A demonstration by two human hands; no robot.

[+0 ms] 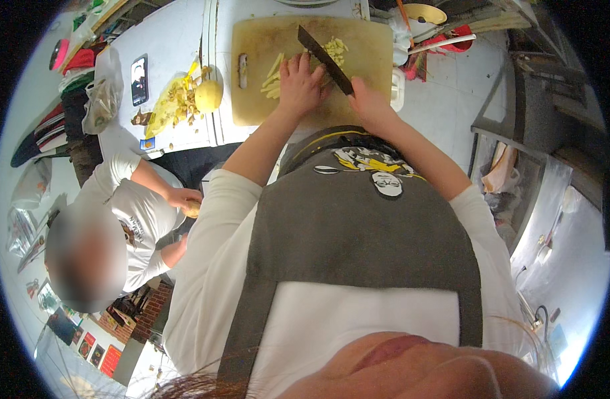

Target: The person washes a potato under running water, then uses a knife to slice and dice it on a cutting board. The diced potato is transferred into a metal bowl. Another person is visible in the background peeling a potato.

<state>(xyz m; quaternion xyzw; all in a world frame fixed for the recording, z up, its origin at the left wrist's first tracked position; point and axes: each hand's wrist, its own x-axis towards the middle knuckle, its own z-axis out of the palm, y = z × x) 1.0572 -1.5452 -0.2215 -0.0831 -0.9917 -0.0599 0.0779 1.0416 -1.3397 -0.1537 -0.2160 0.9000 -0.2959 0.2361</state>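
On a large worn cutting board [265,112] my right hand [372,104] grips a dark-bladed kitchen knife [327,62] by its handle. The blade slants up and to the left, beside the fingers of my left hand [302,82]. That hand lies palm down with its fingertips on pale cut pieces, largely hidden under the fingers and blade. Pale vegetable sticks [272,82], perhaps potato, lie just left of it. Small diced pieces [336,51] are heaped to the right of the blade, near the board's upper part.
A peeled potato [208,96] rests by peelings on a yellow bag [160,107], left of the board. A phone [139,80] lies farther left. At the lower left, another person [145,209] holds a roundish item. A white container [398,90] touches the board's right side.
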